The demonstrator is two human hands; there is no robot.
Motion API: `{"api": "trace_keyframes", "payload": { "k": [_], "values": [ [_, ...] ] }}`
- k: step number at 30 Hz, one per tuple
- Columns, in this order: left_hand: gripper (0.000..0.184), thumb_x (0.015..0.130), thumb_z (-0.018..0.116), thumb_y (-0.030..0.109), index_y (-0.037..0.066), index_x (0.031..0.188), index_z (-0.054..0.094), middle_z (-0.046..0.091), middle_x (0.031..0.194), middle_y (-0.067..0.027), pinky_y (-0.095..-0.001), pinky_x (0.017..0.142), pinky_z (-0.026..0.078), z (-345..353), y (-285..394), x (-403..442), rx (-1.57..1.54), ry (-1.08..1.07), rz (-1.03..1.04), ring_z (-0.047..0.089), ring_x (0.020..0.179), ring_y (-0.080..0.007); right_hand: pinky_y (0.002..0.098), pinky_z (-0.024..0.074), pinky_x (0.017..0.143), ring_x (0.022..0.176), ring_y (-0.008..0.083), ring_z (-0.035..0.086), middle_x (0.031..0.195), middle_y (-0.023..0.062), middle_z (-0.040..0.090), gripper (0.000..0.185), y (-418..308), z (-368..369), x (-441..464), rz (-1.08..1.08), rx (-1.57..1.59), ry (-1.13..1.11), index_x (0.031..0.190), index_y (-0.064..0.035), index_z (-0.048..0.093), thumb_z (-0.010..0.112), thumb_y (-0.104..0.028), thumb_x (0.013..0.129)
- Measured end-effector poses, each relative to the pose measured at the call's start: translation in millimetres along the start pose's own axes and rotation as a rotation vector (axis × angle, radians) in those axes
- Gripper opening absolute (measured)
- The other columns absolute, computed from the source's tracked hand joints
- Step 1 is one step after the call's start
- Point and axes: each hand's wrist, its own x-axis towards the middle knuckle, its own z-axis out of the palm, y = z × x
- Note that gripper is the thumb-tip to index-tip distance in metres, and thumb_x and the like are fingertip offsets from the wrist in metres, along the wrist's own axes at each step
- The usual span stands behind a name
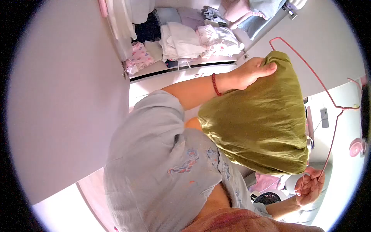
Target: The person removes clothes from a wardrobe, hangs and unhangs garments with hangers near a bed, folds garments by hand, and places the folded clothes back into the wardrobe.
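Observation:
An olive-green garment (259, 112) spreads in front of me, its cut hidden by folds. My left hand (253, 73), with a red beaded bracelet on the wrist, pinches the garment's upper corner, thumb in front. A pink wire clothes hanger (315, 75) lies along the garment's right edge, with its hook pointing right. One end of the hanger sticks out just above my left hand. At the lower right, my right hand (309, 187) is closed around the hanger's other end, close to the garment's lower corner. Cloth hides whether the hanger's bar runs through the garment.
Folded clothes (179, 40) fill an open wardrobe shelf at the top, between a wide door panel (65, 96) on the left and another door (320, 50) on the right. Light garments (119, 23) hang at upper left. A fan (268, 198) stands at lower right.

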Motion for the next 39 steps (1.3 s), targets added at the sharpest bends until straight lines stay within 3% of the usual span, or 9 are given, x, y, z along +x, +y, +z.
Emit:
{"api": "trace_keyframes", "payload": {
  "k": [7, 9, 13, 17, 22, 29, 30, 36, 39],
  "values": [
    [0.036, 0.086, 0.064, 0.027, -0.001, 0.107, 0.058, 0.061, 0.098, -0.0037, -0.027, 0.083, 0.045, -7.4, 27.8, -11.4, 0.223, -0.006, -0.038, 0.055, 0.091, -0.0118, 0.0152, 0.0398, 0.031, 0.059, 0.0222, 0.065, 0.115, 0.0354, 0.046, 0.015, 7.5, 5.0, 21.2, -0.037, 0.096, -0.196, 0.1, 0.0048, 0.04, 0.046, -0.002, 0.088],
    [0.028, 0.086, 0.064, 0.022, 0.001, 0.105, 0.059, 0.061, 0.095, -0.0019, -0.0262, 0.08, 0.045, -1.4, 45.9, -7.9, 0.474, 0.174, 0.025, 0.055, 0.088, -0.01, 0.0159, 0.0427, 0.032, 0.064, 0.0258, 0.066, 0.121, 0.0371, 0.041, 0.018, 13.6, 15.5, 36.8, -0.075, 0.158, -0.178, 0.097, 0.0061, 0.042, 0.053, -0.001, 0.084],
    [0.022, 0.089, 0.06, 0.018, 0.003, 0.105, 0.059, 0.06, 0.095, 0.0005, -0.0241, 0.078, 0.044, -3.9, 64.6, 5.5, 0.212, 0.181, 0.158, 0.054, 0.086, -0.0074, 0.0224, 0.0506, 0.04, 0.075, 0.033, 0.066, 0.119, 0.0408, 0.041, 0.025, 17.0, 7.3, 62.5, -0.143, 0.296, -0.15, 0.095, 0.0071, 0.042, 0.061, -0.004, 0.083],
    [0.019, 0.09, 0.059, 0.015, 0.002, 0.102, 0.061, 0.062, 0.095, 0.0, -0.0238, 0.077, 0.045, 2.2, 97.1, 15.9, 0.337, 0.202, 0.264, 0.056, 0.086, -0.0069, 0.0455, 0.0545, 0.066, 0.09, 0.0413, 0.061, 0.114, 0.0386, 0.048, 0.039, 23.4, 11.9, 96.6, -0.346, 0.244, -0.192, 0.092, 0.0011, 0.049, 0.049, -0.038, 0.092],
    [0.017, 0.089, 0.059, 0.016, 0.002, 0.098, 0.063, 0.064, 0.092, 0.0002, -0.024, 0.075, 0.047, 3.9, 134.1, 29.6, 0.473, 0.285, 0.329, 0.057, 0.083, -0.0072, 0.0552, 0.0503, 0.08, 0.106, 0.0461, 0.053, 0.113, 0.0351, 0.051, 0.033, 19.9, 36.1, 130.7, -0.397, 0.264, -0.148, 0.077, -0.0051, 0.043, 0.045, -0.034, 0.094],
    [0.023, 0.09, 0.058, 0.022, 0.001, 0.098, 0.061, 0.063, 0.09, -0.0021, -0.0251, 0.072, 0.047, -17.4, 192.2, 63.3, 0.642, 0.329, 0.444, 0.058, 0.079, -0.0088, 0.0482, 0.0584, 0.064, 0.098, 0.0421, 0.059, 0.103, 0.0299, 0.055, 0.033, 2.5, 62.2, 193.1, -0.31, 0.515, -0.081, 0.074, -0.0051, 0.038, 0.04, -0.031, 0.096],
    [0.023, 0.09, 0.058, 0.022, 0.001, 0.098, 0.061, 0.063, 0.09, -0.0021, -0.0251, 0.072, 0.047, -22.7, 201.9, 71.2, 0.639, 0.325, 0.445, 0.058, 0.079, -0.0088, 0.0398, 0.0594, 0.055, 0.088, 0.0326, 0.064, 0.098, 0.0241, 0.058, 0.03, -7.4, 71.6, 201.9, -0.321, 0.495, -0.06, 0.076, -0.0064, 0.039, 0.036, -0.027, 0.097],
    [0.029, 0.091, 0.056, 0.019, -0.001, 0.111, 0.054, 0.06, 0.103, -0.006, -0.0279, 0.079, 0.047, -81.7, 246.7, 113.1, 0.457, 0.13, 0.423, 0.057, 0.091, -0.0128, 0.0336, 0.0584, 0.061, 0.062, 0.019, 0.06, 0.091, 0.015, 0.059, 0.026, -47.5, 106.0, 283.8, -0.564, 0.381, -0.232, 0.079, -0.0056, 0.044, 0.037, -0.023, 0.097],
    [0.047, 0.09, 0.056, 0.024, -0.002, 0.126, 0.042, 0.052, 0.12, -0.0092, -0.0306, 0.089, 0.043, -133.6, 258.7, 126.1, 0.531, 0.121, 0.467, 0.051, 0.107, -0.0164, 0.0355, 0.0577, 0.068, 0.067, 0.0206, 0.063, 0.095, 0.0162, 0.059, 0.022, -74.1, 122.2, 335.2, -0.576, 0.365, -0.392, 0.082, -0.0036, 0.047, 0.04, -0.019, 0.096]
  ]
}}
